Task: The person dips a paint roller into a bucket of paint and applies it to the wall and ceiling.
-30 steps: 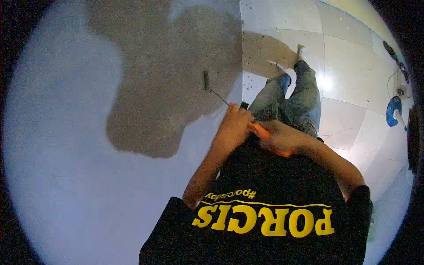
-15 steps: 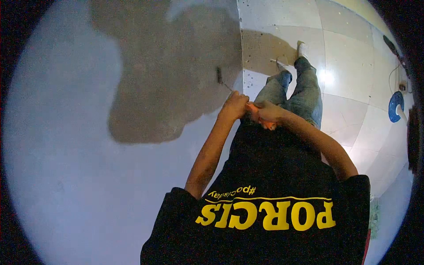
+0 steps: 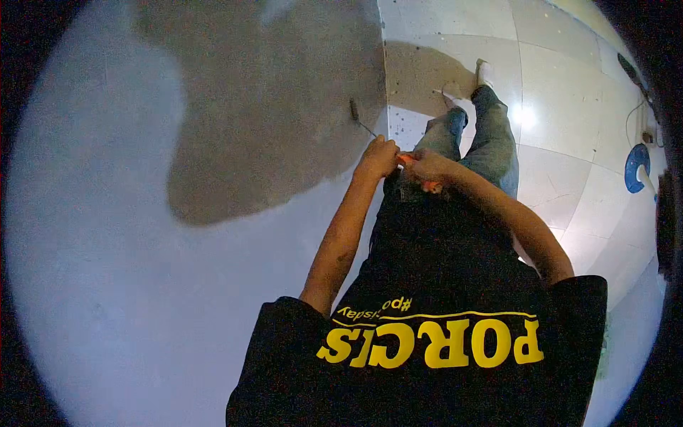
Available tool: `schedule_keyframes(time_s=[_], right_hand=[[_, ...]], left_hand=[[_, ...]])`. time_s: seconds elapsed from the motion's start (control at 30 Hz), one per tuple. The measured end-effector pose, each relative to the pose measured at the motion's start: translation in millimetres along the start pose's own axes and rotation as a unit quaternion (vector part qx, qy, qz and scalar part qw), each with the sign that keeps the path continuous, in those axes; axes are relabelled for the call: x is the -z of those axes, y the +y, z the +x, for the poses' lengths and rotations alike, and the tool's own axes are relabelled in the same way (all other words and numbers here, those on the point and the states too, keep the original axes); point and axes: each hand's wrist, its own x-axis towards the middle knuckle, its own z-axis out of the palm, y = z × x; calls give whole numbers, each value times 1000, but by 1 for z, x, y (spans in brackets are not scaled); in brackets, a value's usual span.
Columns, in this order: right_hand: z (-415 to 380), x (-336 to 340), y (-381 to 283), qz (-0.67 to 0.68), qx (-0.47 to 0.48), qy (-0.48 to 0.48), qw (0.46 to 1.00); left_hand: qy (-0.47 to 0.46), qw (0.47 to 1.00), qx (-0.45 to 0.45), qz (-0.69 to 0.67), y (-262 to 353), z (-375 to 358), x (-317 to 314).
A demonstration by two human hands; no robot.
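Note:
A small paint roller runs up and left from my hands, its dark roller head (image 3: 354,110) overlapping the shadowed wall in this view. Behind the head comes a thin metal rod (image 3: 367,130), then an orange handle (image 3: 406,159). My left hand (image 3: 380,156) is closed round the tool where the rod meets the handle. Just behind it, my right hand (image 3: 429,167) wraps the handle, with the orange end showing under the fingers. Both hands are held close together in front of my waist.
A pale wall (image 3: 107,285) fills the left side, with a large dark shadow across it. Light floor tiles (image 3: 558,85) lie to the right, speckled with dark spots along the wall. A blue round object (image 3: 637,169) and a cable (image 3: 632,117) are at the far right.
The view has shifted slightly, and the shadow's edge sits a little further left. Both hands moved up slightly, and more of the rod shows. The grip is the same.

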Motion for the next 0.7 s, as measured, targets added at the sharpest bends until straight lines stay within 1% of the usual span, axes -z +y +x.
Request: schedule_keyframes(time_s=[0.03,0.1,0.23,0.3,0.33,0.4,0.43,0.5,0.53,0.57,0.63,0.67,0.7], right_hand=[[5,-2,5,0,0,1,1000],[13,-3,13,5,72,7,997],[-40,-8,6,35,53,-11,998],[-64,-7,-1,52,90,-37,994],[-61,-10,0,55,90,-39,994],[-45,-7,-2,40,108,-20,993],[-31,-5,-1,42,106,-22,993],[8,-2,2,110,41,-11,993],[29,-5,8,113,42,6,993],[45,-12,15,111,49,2,993],[74,-11,23,40,13,33,999],[85,-10,32,42,13,36,998],[92,-15,43,10,49,63,997]], left_hand=[[1,1000,-1,-1,-1,0,-1],[-21,997,-65,46,-5,0,5],[-18,997,-49,63,22,-33,27],[15,994,-95,59,29,-49,34],[12,994,-95,61,26,-51,33],[-24,993,-82,78,20,-40,37],[-26,993,-81,78,9,-28,28],[12,998,-61,0,-23,5,0],[15,998,-57,2,-33,20,-11],[33,998,-46,4,-41,27,-26],[43,998,-37,8,-52,42,-36],[45,998,-43,16,-54,46,-43],[43,998,-48,23,-53,45,-48]])
